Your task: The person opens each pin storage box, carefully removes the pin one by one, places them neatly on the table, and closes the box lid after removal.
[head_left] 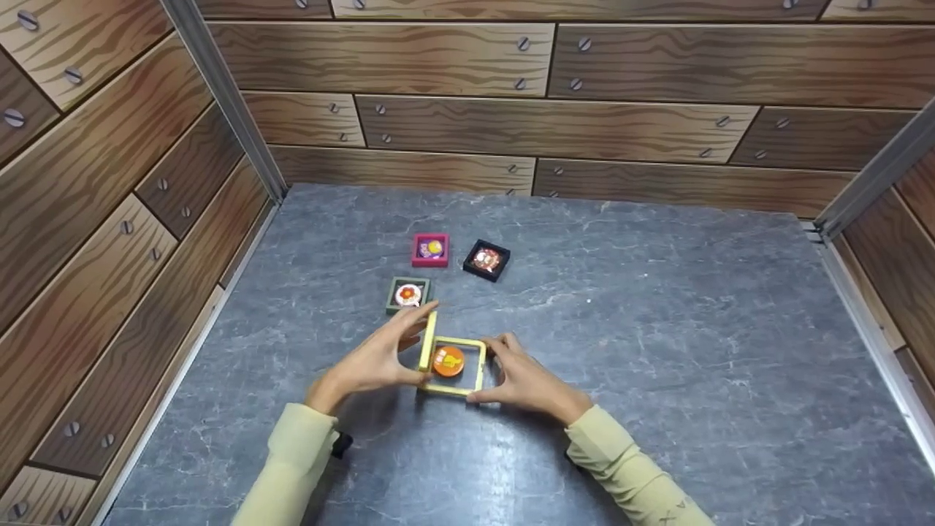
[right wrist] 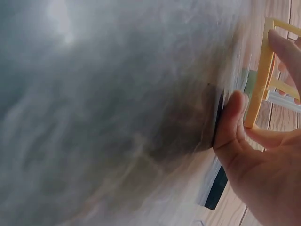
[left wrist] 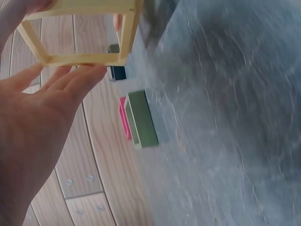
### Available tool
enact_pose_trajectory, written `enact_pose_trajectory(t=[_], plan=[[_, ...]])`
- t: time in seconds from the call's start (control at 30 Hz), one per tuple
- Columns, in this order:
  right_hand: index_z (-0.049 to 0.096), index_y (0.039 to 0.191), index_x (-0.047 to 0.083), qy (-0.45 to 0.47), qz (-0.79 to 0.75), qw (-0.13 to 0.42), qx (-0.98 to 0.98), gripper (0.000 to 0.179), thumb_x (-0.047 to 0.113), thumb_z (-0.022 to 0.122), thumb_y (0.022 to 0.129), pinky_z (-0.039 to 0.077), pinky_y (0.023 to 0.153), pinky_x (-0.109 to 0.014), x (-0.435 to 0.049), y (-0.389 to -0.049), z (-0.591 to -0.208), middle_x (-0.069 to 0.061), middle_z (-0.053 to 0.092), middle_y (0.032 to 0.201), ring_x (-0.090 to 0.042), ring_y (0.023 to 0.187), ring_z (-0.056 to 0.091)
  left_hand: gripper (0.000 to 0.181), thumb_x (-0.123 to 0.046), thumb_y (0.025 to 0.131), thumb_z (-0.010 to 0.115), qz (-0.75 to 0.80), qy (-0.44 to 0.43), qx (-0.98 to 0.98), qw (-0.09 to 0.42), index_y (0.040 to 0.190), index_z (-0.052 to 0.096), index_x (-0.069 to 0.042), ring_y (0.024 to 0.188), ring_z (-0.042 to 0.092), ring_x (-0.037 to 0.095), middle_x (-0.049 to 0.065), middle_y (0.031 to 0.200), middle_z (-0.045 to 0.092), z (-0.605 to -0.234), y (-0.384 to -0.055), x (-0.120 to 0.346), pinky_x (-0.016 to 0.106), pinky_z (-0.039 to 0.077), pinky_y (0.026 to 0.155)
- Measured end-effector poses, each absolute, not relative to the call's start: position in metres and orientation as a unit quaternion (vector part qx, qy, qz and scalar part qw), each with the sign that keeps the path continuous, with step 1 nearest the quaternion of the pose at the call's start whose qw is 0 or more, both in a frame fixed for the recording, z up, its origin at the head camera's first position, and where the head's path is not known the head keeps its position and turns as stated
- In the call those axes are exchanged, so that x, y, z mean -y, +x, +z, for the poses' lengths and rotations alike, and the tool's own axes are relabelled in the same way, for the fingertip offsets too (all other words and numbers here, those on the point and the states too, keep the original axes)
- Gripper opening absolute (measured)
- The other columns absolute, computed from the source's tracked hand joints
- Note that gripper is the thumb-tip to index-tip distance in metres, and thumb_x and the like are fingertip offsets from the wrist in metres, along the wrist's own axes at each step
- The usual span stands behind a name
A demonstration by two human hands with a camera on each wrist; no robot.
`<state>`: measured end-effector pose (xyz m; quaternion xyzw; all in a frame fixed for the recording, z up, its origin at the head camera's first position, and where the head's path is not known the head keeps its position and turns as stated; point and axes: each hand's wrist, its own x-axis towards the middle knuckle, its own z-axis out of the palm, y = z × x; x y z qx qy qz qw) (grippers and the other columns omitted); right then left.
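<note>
A yellow hinged display frame stands partly unfolded between the hands, one half upright and the other lying flatter. An orange round badge with a yellow figure sits within it, near the hinge side. My left hand grips the upright half between thumb and fingers. From the right, my right hand holds the flatter half by its outer edge, thumb at the near corner and fingers at the far one. In the right wrist view, the fingers and thumb span the yellow frame.
Three small closed frames lie beyond the hands: a green one close to the left fingertips, a pink one behind it, and a black one to the right. Wood-patterned walls enclose the grey marbled tabletop.
</note>
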<state>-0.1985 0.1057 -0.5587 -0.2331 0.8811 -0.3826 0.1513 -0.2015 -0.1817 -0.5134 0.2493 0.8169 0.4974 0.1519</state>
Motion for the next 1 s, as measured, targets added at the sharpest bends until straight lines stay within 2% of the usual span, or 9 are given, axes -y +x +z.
enact_pose_trajectory(t=[0.1,0.23,0.47,0.63,0.87,1.0], plan=[[0.044,0.159,0.010,-0.231,-0.376,0.143,-0.886,0.101,0.049,0.091,0.078,0.055,0.105,-0.049,-0.102,-0.198,-0.559,-0.014,0.048,0.129,-0.023,0.107,0.054,0.111,0.009,0.076,0.083,0.513,0.241,-0.808,0.161,0.167,0.028,-0.022,0.158,0.035,0.039,0.013,0.173,0.027,-0.513,-0.202,0.188,0.049,0.034,0.131],[0.045,0.159,0.010,-0.226,-0.368,0.136,-0.892,0.102,0.049,0.092,0.077,0.056,0.107,-0.052,-0.100,-0.196,-0.559,-0.015,0.048,0.130,-0.027,0.108,0.057,0.108,0.009,0.075,0.083,0.535,0.232,-0.793,0.175,0.166,0.029,-0.015,0.159,0.033,0.044,0.018,0.174,0.023,-0.513,-0.203,0.195,0.048,0.033,0.130],[0.045,0.159,0.007,-0.214,-0.353,0.119,-0.903,0.104,0.051,0.091,0.077,0.059,0.100,-0.050,-0.095,-0.196,-0.557,-0.015,0.048,0.128,-0.025,0.101,0.057,0.109,0.012,0.074,0.083,0.564,0.207,-0.775,0.195,0.164,0.028,-0.012,0.157,0.035,0.045,0.021,0.174,0.023,-0.513,-0.205,0.202,0.047,0.036,0.128],[0.044,0.160,0.006,-0.215,-0.332,0.110,-0.912,0.107,0.052,0.092,0.076,0.061,0.096,-0.049,-0.091,-0.196,-0.557,-0.016,0.047,0.130,-0.025,0.099,0.057,0.107,0.012,0.074,0.084,0.561,0.198,-0.780,0.193,0.162,0.032,-0.018,0.158,0.036,0.041,0.020,0.171,0.030,-0.518,-0.205,0.204,0.042,0.035,0.129],[0.047,0.158,0.004,-0.222,-0.312,0.095,-0.919,0.105,0.052,0.092,0.076,0.061,0.083,-0.044,-0.089,-0.195,-0.560,-0.015,0.047,0.129,-0.022,0.093,0.056,0.103,0.008,0.076,0.084,0.564,0.200,-0.779,0.189,0.162,0.034,-0.019,0.157,0.036,0.043,0.023,0.170,0.031,-0.523,-0.203,0.205,0.046,0.036,0.129],[0.047,0.156,0.001,-0.223,-0.314,0.097,-0.918,0.105,0.050,0.092,0.076,0.062,0.084,-0.045,-0.088,-0.195,-0.560,-0.016,0.047,0.130,-0.023,0.095,0.058,0.103,0.007,0.076,0.085,0.562,0.199,-0.781,0.188,0.162,0.035,-0.020,0.157,0.036,0.042,0.020,0.170,0.032,-0.523,-0.204,0.205,0.046,0.035,0.130]])
